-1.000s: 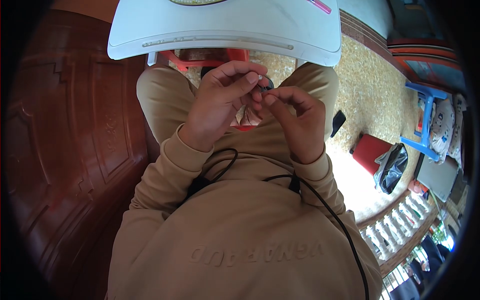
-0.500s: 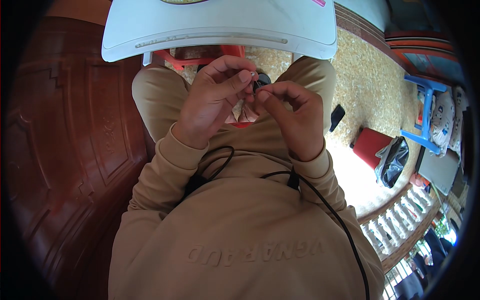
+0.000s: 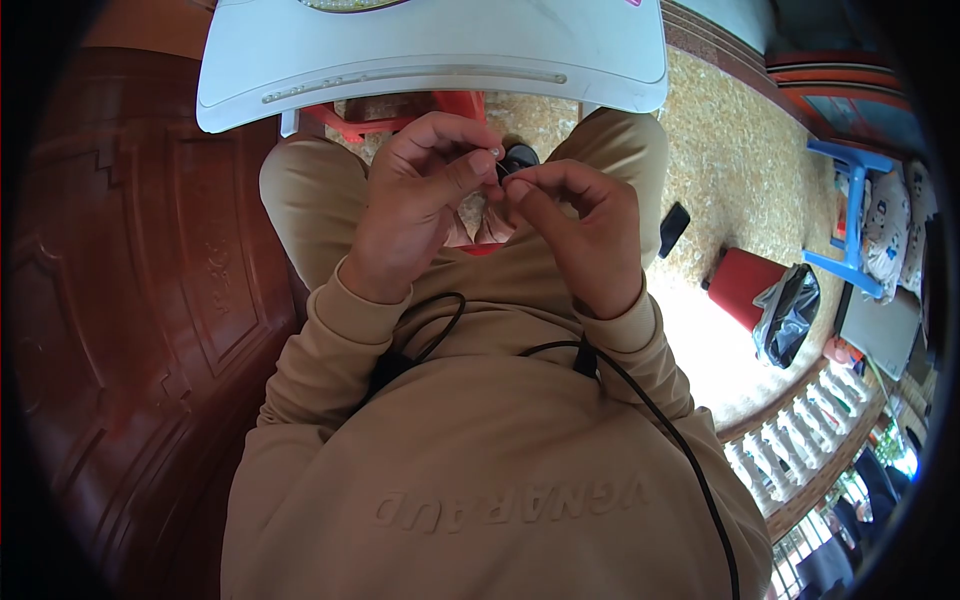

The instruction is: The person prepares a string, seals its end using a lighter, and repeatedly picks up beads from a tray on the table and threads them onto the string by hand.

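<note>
Above my lap, my left hand (image 3: pixel 424 205) pinches a tiny pale, shiny bead-like piece (image 3: pixel 495 152) between thumb and forefinger. Close beside it, my right hand (image 3: pixel 585 225) has its thumb and forefinger pressed together on a thin, needle-like strand (image 3: pixel 503 168). The strand runs from the right fingertips towards the small piece; whether it passes through it I cannot tell. Both hands are apart from the white table (image 3: pixel 440 45), just short of its near edge.
Small bead-like bits lie in the table's front groove (image 3: pixel 300 93). Part of a round dish (image 3: pixel 355 6) shows on top. A red stool (image 3: pixel 460 104) stands beneath. A black cable (image 3: pixel 690 450) crosses my torso. To the right are a phone-like black object (image 3: pixel 675 229) and a red bin (image 3: pixel 745 287).
Both hands have shifted very slightly left in view, along with the table as the camera moved. The small piece and the strand stay between the fingertips.
</note>
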Demonstrator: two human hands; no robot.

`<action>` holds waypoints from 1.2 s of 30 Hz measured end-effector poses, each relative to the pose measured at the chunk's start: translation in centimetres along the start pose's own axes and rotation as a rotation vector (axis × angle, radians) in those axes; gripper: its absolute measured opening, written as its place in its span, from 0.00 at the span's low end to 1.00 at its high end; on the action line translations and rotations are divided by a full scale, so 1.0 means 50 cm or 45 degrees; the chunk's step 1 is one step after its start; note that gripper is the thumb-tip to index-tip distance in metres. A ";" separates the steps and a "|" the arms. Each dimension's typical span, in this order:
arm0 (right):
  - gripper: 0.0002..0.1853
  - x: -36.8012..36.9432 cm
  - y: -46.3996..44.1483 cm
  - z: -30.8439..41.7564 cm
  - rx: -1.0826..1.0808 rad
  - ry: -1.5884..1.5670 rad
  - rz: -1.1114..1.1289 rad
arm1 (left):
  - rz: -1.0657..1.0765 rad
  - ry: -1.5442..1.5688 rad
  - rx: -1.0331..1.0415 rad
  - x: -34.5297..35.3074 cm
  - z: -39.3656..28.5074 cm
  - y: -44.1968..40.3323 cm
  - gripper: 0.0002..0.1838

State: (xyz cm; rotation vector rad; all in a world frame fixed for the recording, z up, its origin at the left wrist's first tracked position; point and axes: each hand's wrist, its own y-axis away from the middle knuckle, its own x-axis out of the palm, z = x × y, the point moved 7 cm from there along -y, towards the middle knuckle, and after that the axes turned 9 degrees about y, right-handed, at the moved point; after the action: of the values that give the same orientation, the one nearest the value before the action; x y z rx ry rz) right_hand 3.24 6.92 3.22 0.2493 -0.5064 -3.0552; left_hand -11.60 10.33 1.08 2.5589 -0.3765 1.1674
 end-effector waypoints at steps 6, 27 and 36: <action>0.06 0.001 -0.001 -0.001 0.005 0.010 0.000 | -0.004 -0.021 0.027 -0.003 -0.003 -0.001 0.10; 0.04 0.004 -0.004 -0.007 -0.029 0.139 0.022 | -0.113 -0.312 0.081 0.012 -0.020 0.002 0.15; 0.06 0.012 -0.024 -0.040 -0.028 -0.115 0.023 | -0.020 -0.944 0.219 0.031 -0.039 0.005 0.15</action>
State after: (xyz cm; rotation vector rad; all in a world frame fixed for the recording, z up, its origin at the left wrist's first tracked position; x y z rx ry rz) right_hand 2.94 7.38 0.86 0.1059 -0.4765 -3.0635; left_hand -12.05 10.69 3.53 3.0635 -0.4201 0.2013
